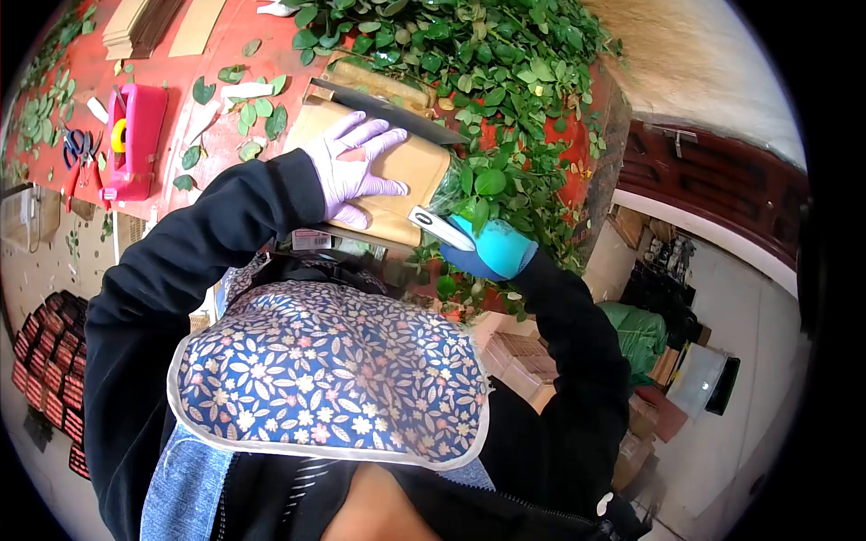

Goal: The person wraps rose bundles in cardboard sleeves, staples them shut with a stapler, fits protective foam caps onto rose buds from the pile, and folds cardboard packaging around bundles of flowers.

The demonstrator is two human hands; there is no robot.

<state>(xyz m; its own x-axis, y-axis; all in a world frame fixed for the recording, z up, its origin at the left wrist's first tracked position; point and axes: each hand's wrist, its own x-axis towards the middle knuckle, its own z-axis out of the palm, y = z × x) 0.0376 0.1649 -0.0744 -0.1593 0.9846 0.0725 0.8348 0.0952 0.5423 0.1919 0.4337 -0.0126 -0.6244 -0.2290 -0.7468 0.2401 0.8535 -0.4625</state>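
Note:
My left hand [356, 171], in a thin lilac glove, lies with fingers spread on brown cardboard wrapping [410, 171] around a bundle of leafy stems. My right hand [492, 248], in a blue and turquoise glove, is closed around a white-handled tool [442, 227] at the right end of the wrapping. The tool's far end rests by the cardboard's lower right corner. Green leaves [490, 182] stick out of the wrapping just above my right hand. A dark metal edge [388, 110] runs along the wrapping's far side.
A big heap of leafy stems [469, 45] covers the far right of the red table [271, 27]. At left stand a pink tape dispenser [140, 135], scissors [79, 149] and red-handled pliers [83, 185]. Flat cardboard pieces [135, 27] lie at the far left; loose leaves are scattered between.

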